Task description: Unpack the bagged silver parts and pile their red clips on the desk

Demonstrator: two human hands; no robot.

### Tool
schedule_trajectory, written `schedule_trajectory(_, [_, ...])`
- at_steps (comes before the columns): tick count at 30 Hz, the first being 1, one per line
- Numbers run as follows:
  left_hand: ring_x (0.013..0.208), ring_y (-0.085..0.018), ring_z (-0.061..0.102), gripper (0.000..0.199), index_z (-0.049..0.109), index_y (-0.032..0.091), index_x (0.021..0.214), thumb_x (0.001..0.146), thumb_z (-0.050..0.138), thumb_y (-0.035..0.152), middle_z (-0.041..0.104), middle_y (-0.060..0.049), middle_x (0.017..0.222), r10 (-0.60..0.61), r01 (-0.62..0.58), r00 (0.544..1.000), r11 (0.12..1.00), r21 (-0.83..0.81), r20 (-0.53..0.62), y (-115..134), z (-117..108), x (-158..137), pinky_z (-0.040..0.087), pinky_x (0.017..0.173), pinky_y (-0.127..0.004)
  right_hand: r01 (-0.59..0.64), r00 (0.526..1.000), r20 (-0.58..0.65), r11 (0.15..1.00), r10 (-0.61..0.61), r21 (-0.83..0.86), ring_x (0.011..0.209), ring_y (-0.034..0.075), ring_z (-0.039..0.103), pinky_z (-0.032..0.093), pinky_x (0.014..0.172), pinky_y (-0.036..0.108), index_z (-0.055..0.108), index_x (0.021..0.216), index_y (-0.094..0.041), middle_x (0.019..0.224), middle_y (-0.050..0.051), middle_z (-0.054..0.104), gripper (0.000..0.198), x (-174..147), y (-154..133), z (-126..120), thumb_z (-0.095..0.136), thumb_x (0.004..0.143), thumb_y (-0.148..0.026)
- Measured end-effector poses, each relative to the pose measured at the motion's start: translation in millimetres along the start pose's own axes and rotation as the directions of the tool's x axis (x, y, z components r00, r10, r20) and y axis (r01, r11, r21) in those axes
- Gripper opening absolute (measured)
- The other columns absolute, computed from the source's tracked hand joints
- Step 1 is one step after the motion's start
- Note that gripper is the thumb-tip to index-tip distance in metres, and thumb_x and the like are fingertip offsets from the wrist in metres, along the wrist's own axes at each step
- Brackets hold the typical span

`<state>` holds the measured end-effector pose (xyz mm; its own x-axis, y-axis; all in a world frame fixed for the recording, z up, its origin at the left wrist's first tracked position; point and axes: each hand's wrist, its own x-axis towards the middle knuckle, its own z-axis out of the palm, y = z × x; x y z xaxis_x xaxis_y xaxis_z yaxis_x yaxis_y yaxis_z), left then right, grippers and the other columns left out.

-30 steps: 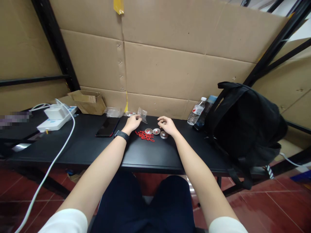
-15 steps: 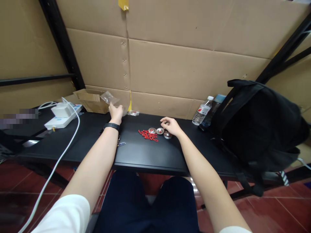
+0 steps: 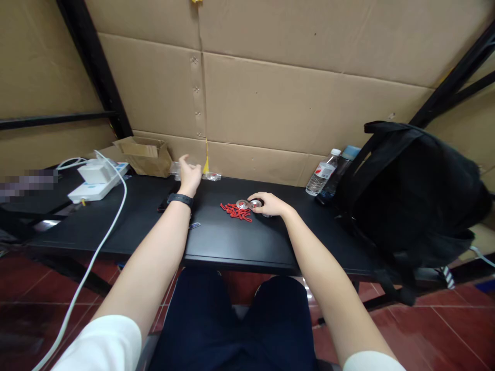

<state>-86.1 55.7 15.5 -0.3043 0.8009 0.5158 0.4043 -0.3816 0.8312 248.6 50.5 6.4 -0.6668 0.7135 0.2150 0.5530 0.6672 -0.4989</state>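
My left hand (image 3: 190, 176) is raised over the back of the desk, with its fingers apart and nothing in them. Just behind it, a crumpled clear plastic bag (image 3: 176, 169) lies along the cardboard wall. My right hand (image 3: 270, 203) curls its thumb and fingers around the edges of a small shiny metal disc with a red centre (image 3: 255, 204). Touching or close beside it is a second metal disc (image 3: 242, 204), also red in the middle. A bundle of red cord (image 3: 236, 213) lies in front of the discs. Another metal piece (image 3: 266, 214) is mostly hidden under my right hand.
An open cardboard box (image 3: 149, 158) and a white power strip (image 3: 96, 188) with a cable are at left. A small clear packet (image 3: 212, 176) lies at the back. At right stand a water bottle (image 3: 323, 172), a darker bottle (image 3: 342, 170) and a black backpack (image 3: 410, 201).
My left hand has let go of the clear plastic bag, which now lies behind it. My right hand has moved slightly left and closed over the right-hand disc.
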Motion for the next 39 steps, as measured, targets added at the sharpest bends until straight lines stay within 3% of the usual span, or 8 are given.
schedule_trajectory(3, [0.060, -0.013, 0.046, 0.044, 0.053, 0.016, 0.126, 0.084, 0.052, 0.006, 0.046, 0.009, 0.064, -0.007, 0.012, 0.996, 0.999, 0.050, -0.086, 16, 22, -17, 0.036, 0.066, -0.026, -0.029, 0.999, 0.044, 0.997, 0.032, -0.076, 0.100, 0.022, 0.072, 0.054, 0.089, 0.029, 0.078, 0.113, -0.024, 0.110, 0.003, 0.078, 0.041, -2, -9, 0, 0.080, 0.073, -0.017])
schedule_trajectory(7, [0.061, -0.013, 0.053, 0.030, 0.071, 0.017, 0.106, 0.080, 0.056, 0.011, 0.058, 0.005, 0.066, 0.204, -0.246, 0.946, 0.957, 0.151, 0.251, 44, 56, -49, 0.040, 0.065, -0.025, -0.034, 0.999, -0.026, 0.995, 0.032, -0.090, 0.094, 0.022, 0.073, 0.054, 0.088, 0.031, 0.078, 0.107, -0.020, 0.104, 0.005, 0.079, 0.033, -3, -11, -3, 0.081, 0.074, -0.019])
schedule_trajectory(12, [0.066, -0.014, 0.063, 0.023, 0.073, 0.017, 0.104, 0.087, 0.057, 0.018, 0.070, 0.001, 0.074, 0.287, -0.383, 0.823, 0.917, 0.107, 0.490, 60, 77, -73, 0.046, 0.069, -0.024, -0.039, 0.913, -0.396, 0.987, 0.100, 0.158, 0.101, 0.025, 0.073, 0.053, 0.097, 0.040, 0.075, 0.107, -0.020, 0.108, 0.009, 0.078, 0.031, 3, -4, -4, 0.080, 0.078, -0.030])
schedule_trajectory(17, [0.072, -0.017, 0.073, 0.023, 0.077, 0.017, 0.103, 0.093, 0.058, 0.026, 0.078, -0.002, 0.079, 0.189, -0.308, 0.746, 0.948, 0.080, 0.638, 65, 79, -80, 0.052, 0.073, -0.024, 0.068, 0.849, -0.410, 0.701, 0.333, 0.709, 0.099, 0.022, 0.074, 0.057, 0.090, 0.037, 0.063, 0.116, -0.023, 0.108, 0.008, 0.076, 0.051, 12, -10, 2, 0.080, 0.077, -0.050])
schedule_trajectory(21, [0.071, -0.014, 0.073, 0.039, 0.071, 0.019, 0.130, 0.094, 0.059, 0.026, 0.079, -0.003, 0.100, 0.177, -0.250, 0.730, 0.968, 0.017, 0.660, 69, 82, -83, 0.055, 0.075, -0.024, 0.164, 0.857, -0.392, 0.546, 0.334, 0.822, 0.101, 0.021, 0.075, 0.058, 0.088, 0.035, 0.056, 0.123, -0.030, 0.109, 0.003, 0.071, 0.058, 15, -23, 9, 0.081, 0.076, -0.054])
schedule_trajectory(27, [0.060, -0.010, 0.068, 0.052, 0.059, 0.016, 0.143, 0.092, 0.061, 0.025, 0.071, -0.010, 0.128, 0.158, -0.134, 0.799, 0.987, -0.085, 0.580, 67, 90, -87, 0.055, 0.064, -0.023, 0.215, 0.831, -0.446, 0.547, 0.332, 0.809, 0.099, 0.019, 0.071, 0.057, 0.091, 0.033, 0.066, 0.096, -0.024, 0.102, 0.003, 0.070, 0.038, 17, -28, 14, 0.085, 0.073, -0.047])
schedule_trajectory(33, [0.066, -0.013, 0.066, 0.024, 0.074, 0.016, 0.105, 0.098, 0.057, 0.030, 0.077, -0.003, 0.093, 0.243, -0.256, 0.896, 0.967, -0.016, 0.371, 67, 97, -88, 0.051, 0.067, -0.023, 0.217, 0.840, -0.422, 0.503, 0.340, 0.837, 0.096, 0.018, 0.069, 0.054, 0.097, 0.034, 0.070, 0.090, -0.021, 0.096, 0.003, 0.072, 0.042, 16, -29, 13, 0.094, 0.059, -0.033])
schedule_trajectory(39, [0.068, -0.015, 0.065, 0.015, 0.077, 0.016, 0.094, 0.091, 0.068, 0.027, 0.078, -0.004, 0.086, 0.279, -0.305, 0.927, 0.950, 0.067, 0.252, 66, 94, -85, 0.048, 0.070, -0.025, 0.105, 0.920, -0.265, 0.469, 0.289, 0.877, 0.094, 0.018, 0.072, 0.054, 0.098, 0.037, 0.066, 0.108, -0.024, 0.096, 0.001, 0.075, 0.058, 8, -29, 7, 0.096, 0.058, -0.028])
